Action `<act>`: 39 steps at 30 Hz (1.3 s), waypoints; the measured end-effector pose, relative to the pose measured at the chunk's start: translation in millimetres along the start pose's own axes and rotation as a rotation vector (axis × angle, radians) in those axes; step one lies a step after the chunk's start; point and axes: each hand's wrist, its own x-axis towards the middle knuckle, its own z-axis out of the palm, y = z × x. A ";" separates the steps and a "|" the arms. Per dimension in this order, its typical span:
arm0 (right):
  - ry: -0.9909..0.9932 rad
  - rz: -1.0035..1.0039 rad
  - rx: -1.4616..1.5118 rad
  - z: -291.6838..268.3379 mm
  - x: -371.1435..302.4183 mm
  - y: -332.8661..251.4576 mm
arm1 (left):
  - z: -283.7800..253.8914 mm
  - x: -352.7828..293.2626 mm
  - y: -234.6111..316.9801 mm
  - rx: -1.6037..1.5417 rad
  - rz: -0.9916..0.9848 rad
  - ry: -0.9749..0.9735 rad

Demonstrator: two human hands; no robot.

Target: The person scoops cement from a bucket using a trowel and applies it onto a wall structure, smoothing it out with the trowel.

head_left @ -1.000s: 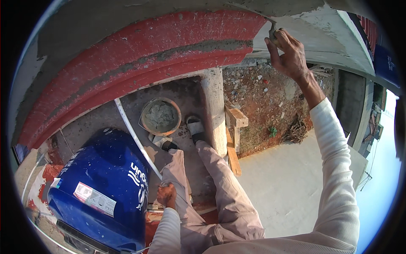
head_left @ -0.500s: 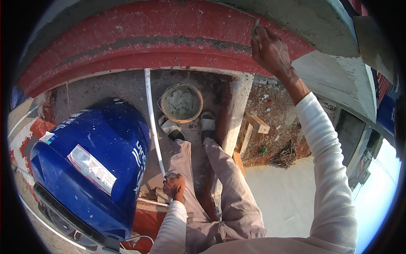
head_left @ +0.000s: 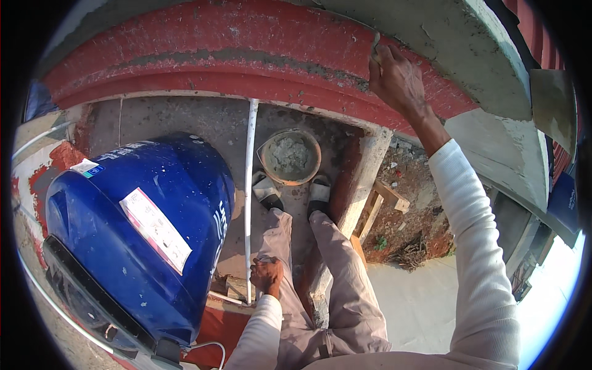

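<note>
My right hand (head_left: 398, 77) is raised at the upper right, its fingers closed round a small grey tool (head_left: 375, 42) whose kind I cannot make out. The tool's tip is at the border between a curved red band (head_left: 259, 31) and the grey plaster (head_left: 425, 37) beyond it. Low down, beside my left leg, my left hand (head_left: 266, 275) is closed like a fist. A white pipe (head_left: 250, 185) passes just left of it; whether the fingers touch the pipe or hold something is hidden. A bucket of wet grey mortar (head_left: 290, 154) stands by my feet.
A large blue tank (head_left: 148, 216) fills the left side. Right of my feet runs a rough beam (head_left: 354, 197), with a wooden offcut (head_left: 391, 196) beside it. Past it are bare soil (head_left: 419, 203) and a pale slab (head_left: 419, 302) at a lower level.
The view has shifted, so the tank, pipe and bucket appear farther right. My left hand now sits to the right of the pipe rather than at its lower end. The right hand stays at the border.
</note>
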 end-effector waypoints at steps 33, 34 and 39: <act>-1.208 0.259 0.232 186.6 -227.9 -138.6 | 53.3 16.9 -66.5 0.133 0.058 0.060; -1.214 0.248 0.266 206.3 -227.0 -155.0 | 64.6 25.2 -92.2 0.204 0.081 0.032; -1.158 0.447 0.179 267.6 -228.8 -117.0 | 7.5 -4.3 -7.5 0.081 0.006 -0.015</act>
